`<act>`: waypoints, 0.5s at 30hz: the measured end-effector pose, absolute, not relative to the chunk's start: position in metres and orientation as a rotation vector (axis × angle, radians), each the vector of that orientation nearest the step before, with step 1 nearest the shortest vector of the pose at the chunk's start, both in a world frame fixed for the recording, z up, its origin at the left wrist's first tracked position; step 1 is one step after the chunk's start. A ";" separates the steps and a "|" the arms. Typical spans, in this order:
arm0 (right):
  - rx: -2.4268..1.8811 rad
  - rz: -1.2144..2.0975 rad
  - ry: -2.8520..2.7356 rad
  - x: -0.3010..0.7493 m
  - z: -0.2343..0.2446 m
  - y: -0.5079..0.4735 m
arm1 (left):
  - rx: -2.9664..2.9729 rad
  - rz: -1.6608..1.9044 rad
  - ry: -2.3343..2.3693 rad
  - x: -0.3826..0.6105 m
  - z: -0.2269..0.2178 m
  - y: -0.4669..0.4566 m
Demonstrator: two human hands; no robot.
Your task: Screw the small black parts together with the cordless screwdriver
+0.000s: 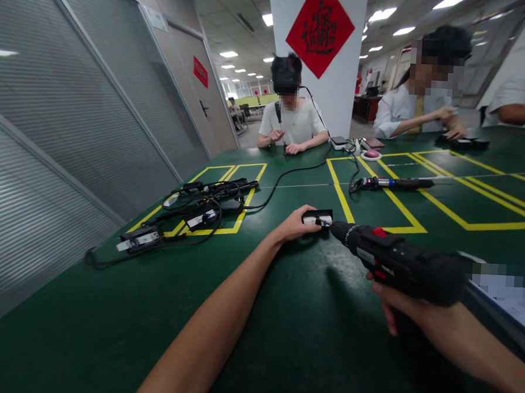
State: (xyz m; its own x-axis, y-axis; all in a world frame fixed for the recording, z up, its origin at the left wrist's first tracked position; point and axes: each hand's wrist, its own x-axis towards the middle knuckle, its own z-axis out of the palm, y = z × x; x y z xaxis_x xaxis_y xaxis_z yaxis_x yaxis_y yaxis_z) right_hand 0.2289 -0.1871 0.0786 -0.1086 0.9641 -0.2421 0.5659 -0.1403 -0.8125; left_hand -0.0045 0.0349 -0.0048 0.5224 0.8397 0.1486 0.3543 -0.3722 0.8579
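My right hand (400, 297) is wrapped round the grip of a black cordless drill (400, 262) with red buttons. The drill lies level and its chuck points left, its tip meeting the right end of a small black-and-white device (317, 218) on the green table. Whether the bit touches a screw there is too small to tell. Gripping that device from its left side is my left hand (295, 226), thumb and fingers closed on it. Part of the device is hidden behind my fingers.
Power adapters with tangled black cables (209, 202) lie to the left. A black rod-like tool (397, 183) rests beyond the drill. Yellow tape (340, 189) marks the green table (150, 319). Two people (293, 119) work across it, and a tablet-like object (508, 297) sits at right.
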 end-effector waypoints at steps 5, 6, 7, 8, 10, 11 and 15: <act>-1.734 1.154 -1.675 0.231 0.074 -0.188 | 1.942 0.754 0.979 -0.004 -0.005 0.035; -1.734 1.155 -1.675 0.232 0.073 -0.188 | 1.947 0.751 0.981 -0.004 -0.005 0.035; -1.724 1.154 -1.680 0.232 0.073 -0.188 | 1.957 0.753 0.988 -0.004 -0.005 0.036; -1.712 1.143 -1.687 0.232 0.073 -0.188 | 1.971 0.756 1.000 -0.004 -0.005 0.036; -1.703 1.111 -1.694 0.232 0.073 -0.188 | 2.004 0.765 1.028 -0.005 -0.004 0.036; -1.707 1.094 -1.698 0.231 0.074 -0.188 | 2.018 0.767 1.038 -0.005 -0.004 0.036; -1.713 1.161 -1.684 0.229 0.075 -0.187 | 2.030 0.757 1.034 -0.006 -0.004 0.038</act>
State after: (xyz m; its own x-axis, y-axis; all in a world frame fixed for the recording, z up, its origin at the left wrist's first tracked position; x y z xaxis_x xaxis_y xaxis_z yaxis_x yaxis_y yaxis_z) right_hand 0.2287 -0.1870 0.0752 -0.1108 0.9645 -0.2397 0.5673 -0.1367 -0.8121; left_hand -0.0055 0.0376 -0.0039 0.5051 0.8456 0.1727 0.4201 -0.4156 0.8067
